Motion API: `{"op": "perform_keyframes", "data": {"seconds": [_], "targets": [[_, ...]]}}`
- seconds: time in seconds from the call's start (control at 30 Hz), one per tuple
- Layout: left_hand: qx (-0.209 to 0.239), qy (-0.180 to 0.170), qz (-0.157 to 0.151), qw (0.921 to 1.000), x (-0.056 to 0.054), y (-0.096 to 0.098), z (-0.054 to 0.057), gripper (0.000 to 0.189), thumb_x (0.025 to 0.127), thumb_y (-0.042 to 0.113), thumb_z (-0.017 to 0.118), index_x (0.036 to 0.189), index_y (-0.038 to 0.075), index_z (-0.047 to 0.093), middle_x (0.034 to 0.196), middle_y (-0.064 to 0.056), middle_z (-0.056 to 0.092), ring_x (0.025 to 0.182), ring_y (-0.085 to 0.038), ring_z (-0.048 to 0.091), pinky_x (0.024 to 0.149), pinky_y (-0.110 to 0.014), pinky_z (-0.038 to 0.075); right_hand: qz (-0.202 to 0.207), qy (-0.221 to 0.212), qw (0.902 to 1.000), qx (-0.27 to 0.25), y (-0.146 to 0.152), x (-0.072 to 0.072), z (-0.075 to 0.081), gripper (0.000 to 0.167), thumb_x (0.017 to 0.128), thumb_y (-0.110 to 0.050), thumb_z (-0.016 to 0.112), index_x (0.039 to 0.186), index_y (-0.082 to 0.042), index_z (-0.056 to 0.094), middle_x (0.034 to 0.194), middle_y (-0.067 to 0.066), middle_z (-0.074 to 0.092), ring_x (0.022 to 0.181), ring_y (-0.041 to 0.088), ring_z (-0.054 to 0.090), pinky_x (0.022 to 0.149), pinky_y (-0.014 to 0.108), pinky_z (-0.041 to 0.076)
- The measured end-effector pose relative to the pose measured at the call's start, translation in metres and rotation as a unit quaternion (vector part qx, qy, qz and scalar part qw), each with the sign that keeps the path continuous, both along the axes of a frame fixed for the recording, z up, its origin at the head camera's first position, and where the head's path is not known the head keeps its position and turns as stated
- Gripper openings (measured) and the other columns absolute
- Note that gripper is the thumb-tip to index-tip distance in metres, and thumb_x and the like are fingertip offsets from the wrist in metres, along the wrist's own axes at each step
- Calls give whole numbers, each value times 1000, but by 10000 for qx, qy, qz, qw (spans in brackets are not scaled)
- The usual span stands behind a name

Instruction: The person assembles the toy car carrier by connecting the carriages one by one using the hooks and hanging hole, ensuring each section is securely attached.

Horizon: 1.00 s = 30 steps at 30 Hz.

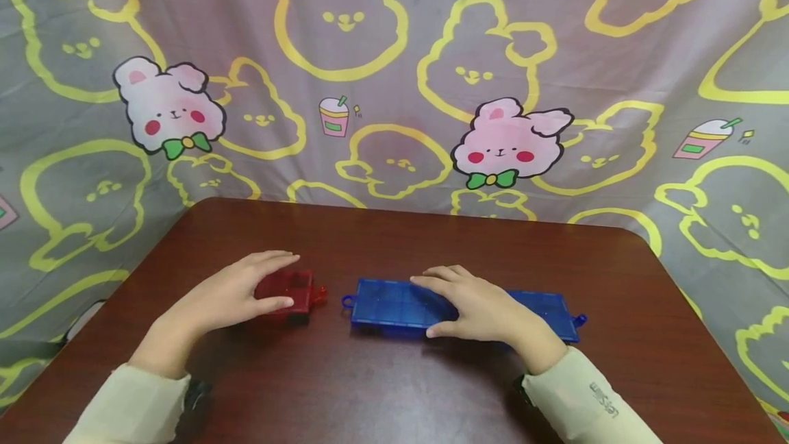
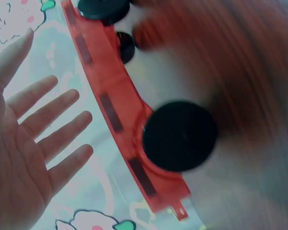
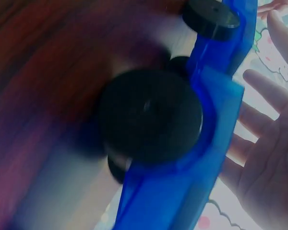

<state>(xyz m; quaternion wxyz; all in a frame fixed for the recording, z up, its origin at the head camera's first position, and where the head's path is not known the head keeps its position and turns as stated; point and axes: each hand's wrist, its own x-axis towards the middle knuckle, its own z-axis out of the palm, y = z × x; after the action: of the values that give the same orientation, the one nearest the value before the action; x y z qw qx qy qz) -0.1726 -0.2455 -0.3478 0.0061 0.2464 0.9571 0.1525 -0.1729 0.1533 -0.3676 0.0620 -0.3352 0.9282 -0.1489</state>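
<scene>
My left hand (image 1: 224,299) hovers over a red translucent toy car base (image 1: 300,286), thumb and fingers spread apart. In the left wrist view the red base (image 2: 103,81) stands on black wheels (image 2: 180,135), and the open palm (image 2: 21,158) faces it with a gap between. Over a longer blue translucent toy car base (image 1: 385,303) is my right hand (image 1: 483,307), which covers its middle. Black wheels (image 3: 151,116) carry the blue base (image 3: 221,93) too. The right fingers (image 3: 266,88) are extended beside it; whether they touch it I cannot tell.
A red connector (image 1: 319,294) points toward a blue ring (image 1: 348,301), with a small gap between the two bases. The blue base has a hook (image 1: 579,321) at its right end. A patterned curtain (image 1: 394,101) hangs behind the brown table (image 1: 382,389).
</scene>
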Motion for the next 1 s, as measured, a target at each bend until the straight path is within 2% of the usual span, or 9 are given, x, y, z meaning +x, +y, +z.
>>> {"op": "perform_keyframes", "data": {"seconds": [0.23, 0.53, 0.77, 1.0], "targets": [[-74, -22, 132, 9999, -2, -12, -5, 76, 79, 51, 79, 138, 8, 58, 141, -21, 55, 129, -42, 52, 101, -61, 46, 205, 9, 9998, -9, -16, -1, -4, 79, 83, -49, 77, 151, -27, 43, 151, 6, 47, 140, 27, 41, 103, 53, 48], [-183, -348, 180, 9991, -4, -15, -14, 83, 73, 50, 84, 139, 9, 56, 140, -21, 56, 126, -41, 54, 97, -59, 50, 189, -119, 9997, 47, -23, -1, -11, 75, 85, -48, 75, 150, -29, 44, 153, 5, 43, 140, 28, 41, 101, 52, 50], [-261, -573, 234, 9977, -5, -14, -16, 79, 73, 40, 86, 140, 10, 55, 139, -18, 57, 124, -39, 55, 96, -58, 51, 215, -60, 9997, 104, -22, -1, -11, 72, 86, -46, 75, 150, -28, 45, 150, 6, 45, 133, 27, 45, 97, 49, 52], [-335, -491, 80, 9982, -5, -12, -14, 73, 74, 34, 86, 137, 10, 58, 135, -15, 60, 118, -33, 59, 94, -54, 53, 354, 1, 9993, 78, -22, -1, -12, 67, 87, -42, 75, 147, -26, 49, 146, 9, 47, 130, 28, 47, 98, 48, 52]]}}
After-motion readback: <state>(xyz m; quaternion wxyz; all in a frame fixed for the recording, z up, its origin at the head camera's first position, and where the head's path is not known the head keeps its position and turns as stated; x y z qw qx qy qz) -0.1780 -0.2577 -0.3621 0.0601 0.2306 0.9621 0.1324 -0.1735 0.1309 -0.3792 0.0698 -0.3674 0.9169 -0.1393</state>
